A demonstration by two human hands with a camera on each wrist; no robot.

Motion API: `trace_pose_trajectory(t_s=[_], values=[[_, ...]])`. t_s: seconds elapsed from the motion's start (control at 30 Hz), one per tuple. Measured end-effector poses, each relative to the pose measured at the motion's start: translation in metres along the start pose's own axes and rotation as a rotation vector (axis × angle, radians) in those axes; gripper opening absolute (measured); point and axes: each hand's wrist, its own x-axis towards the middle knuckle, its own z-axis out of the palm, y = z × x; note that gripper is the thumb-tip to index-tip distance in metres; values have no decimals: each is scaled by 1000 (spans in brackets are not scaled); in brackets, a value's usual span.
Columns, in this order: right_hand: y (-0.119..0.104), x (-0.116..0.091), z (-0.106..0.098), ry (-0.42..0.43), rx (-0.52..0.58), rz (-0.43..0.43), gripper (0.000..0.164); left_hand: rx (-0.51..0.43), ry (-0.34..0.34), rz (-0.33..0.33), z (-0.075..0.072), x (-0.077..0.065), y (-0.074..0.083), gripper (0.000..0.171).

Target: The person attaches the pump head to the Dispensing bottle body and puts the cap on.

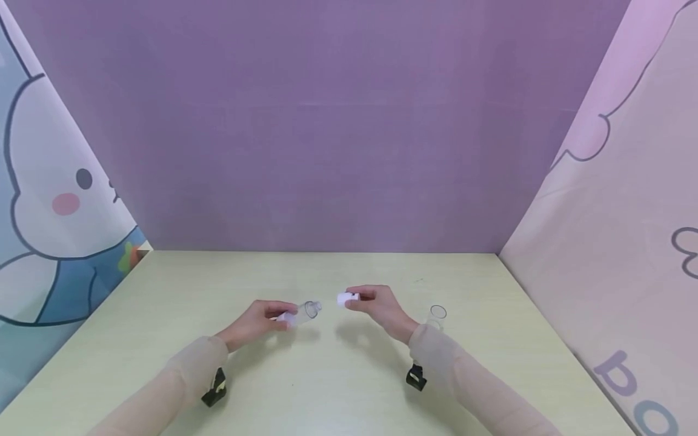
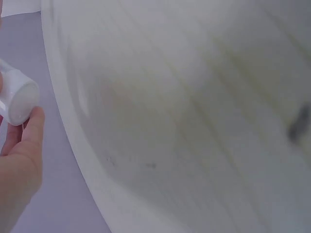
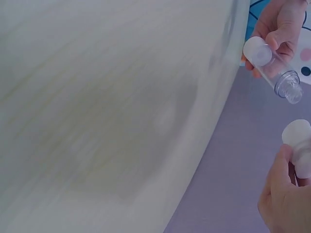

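Observation:
My left hand (image 1: 255,322) grips a small clear bottle (image 1: 303,313) by its white lower end, held above the table. The bottle tilts slightly, its bare narrow neck pointing right toward the other hand. In the right wrist view the see-through body of this bottle (image 3: 276,70) and its threaded-looking neck show plainly. A short white cylindrical piece (image 1: 346,299), cap-like, is pinched between thumb and fingers of my right hand (image 1: 383,307). A small gap separates that piece from the bottle's neck. The left wrist view catches only the bottle's round white base (image 2: 24,102).
A clear, cup-like piece with a dark rim (image 1: 438,312) stands on the light wooden table (image 1: 327,387), just beyond my right wrist, which partly hides it. A purple panel (image 1: 327,133) rises behind the table, with printed cloth at both sides.

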Motion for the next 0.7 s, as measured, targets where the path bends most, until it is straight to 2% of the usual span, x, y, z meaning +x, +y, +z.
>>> trace_pose_trajectory(t_s=[0.17, 0.4, 0.7], values=[[-1, -1, 2, -17, 15, 12, 37, 6, 2, -23, 5, 3, 2, 35], [-7, -4, 7, -29, 31, -5, 35, -1, 2, -15, 8, 3, 8, 37], [-7, -5, 12, -54, 45, -10, 35, 4, 0, -30, 12, 6, 6, 36]])
